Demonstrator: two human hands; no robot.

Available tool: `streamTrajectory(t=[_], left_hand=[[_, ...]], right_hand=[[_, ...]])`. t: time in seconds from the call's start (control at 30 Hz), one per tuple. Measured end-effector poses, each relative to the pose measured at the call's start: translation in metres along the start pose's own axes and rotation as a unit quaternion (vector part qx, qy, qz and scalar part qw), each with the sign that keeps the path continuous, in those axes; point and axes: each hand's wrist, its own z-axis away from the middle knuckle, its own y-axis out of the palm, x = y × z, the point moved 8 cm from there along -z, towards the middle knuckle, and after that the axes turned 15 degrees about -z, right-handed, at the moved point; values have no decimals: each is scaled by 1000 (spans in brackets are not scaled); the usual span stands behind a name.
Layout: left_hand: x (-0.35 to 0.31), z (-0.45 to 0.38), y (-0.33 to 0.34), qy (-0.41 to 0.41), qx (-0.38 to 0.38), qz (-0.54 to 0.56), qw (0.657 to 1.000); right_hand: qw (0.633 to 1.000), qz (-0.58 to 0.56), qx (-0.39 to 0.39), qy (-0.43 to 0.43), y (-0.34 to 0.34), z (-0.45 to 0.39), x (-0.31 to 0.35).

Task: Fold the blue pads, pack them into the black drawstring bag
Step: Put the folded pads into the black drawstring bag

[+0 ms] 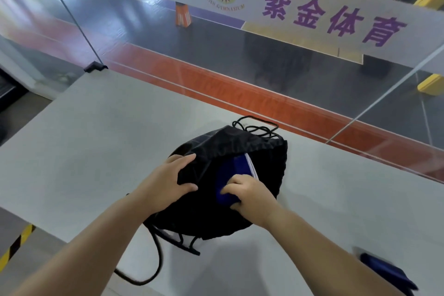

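Note:
The black drawstring bag (223, 214) lies on the grey table (96, 142), its mouth facing me and to the right. My left hand (165, 181) grips the bag's left edge and holds the opening apart. A folded blue pad (234, 170) with a white edge sits halfway inside the opening. My right hand (249, 196) is closed on the pad's near end. A second blue pad (389, 274) lies on the table at the lower right, partly cut off by the frame.
Black cords trail from the bag: a tangle at the far end (257, 126) and a loop (149, 269) hanging over the table's near edge. A glass barrier (264, 67) runs along the table's far side. Yellow-black floor tape (16, 245) shows at left.

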Motion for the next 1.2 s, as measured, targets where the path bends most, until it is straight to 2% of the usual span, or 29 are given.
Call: streamTrajectory(t=[0.07,0.2,0.4,0.6,0.77,1.0,1.2], left_hand=[[5,1,3,-3,14,-18,1000],[7,4,8,-9,15,-38,999],[-2,5,13,4,14,-57,998],[-20,10,-9,18,-39,-125,991],[-66,15,-26,87,-69,-166,980],[-153,25,4,179,-46,-189,964],[-225,31,79,194,37,-184,963]], right_hand=[[997,-45,21,63,-3,-1,-7],[992,72,53,89,-4,2,-8],[982,41,110,151,8,10,-10],[976,12,28,217,-22,35,-4],[963,0,-46,266,-54,85,-3],[937,-16,-81,338,-71,185,-29],[908,-73,-80,404,-68,281,-76]])
